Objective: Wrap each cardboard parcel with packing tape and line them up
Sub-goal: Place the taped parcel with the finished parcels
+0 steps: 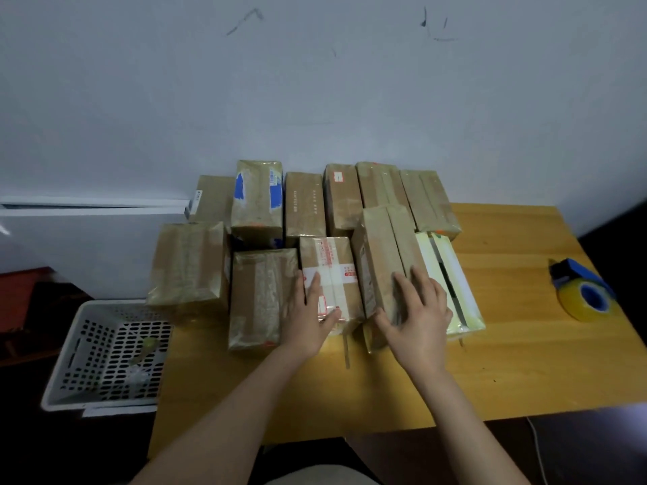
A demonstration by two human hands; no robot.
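We see the left hand [308, 309] lying flat and released on the red-printed parcel [327, 271], a brown cardboard block with white labels under glossy clear tape. Its fingers are straight along the top face. The right hand [416, 316] is spread open over the near end of the tall brown parcel [380, 257], pressing down rather than gripping; this box is narrow and has a seam along its length. Touching that hand's right side is a pale yellow parcel [455, 292], smooth and shiny. Just left of the left hand stands a crinkled taped parcel [259, 295]. Beyond both hands is a back row of parcels [304, 204], all rectangular and film-wrapped. Well right of the right hand, a yellowish tape roll [583, 299] in a blue dispenser rests on the wooden worktop [525, 351]. Far left is a white perforated plastic basket [70, 358].
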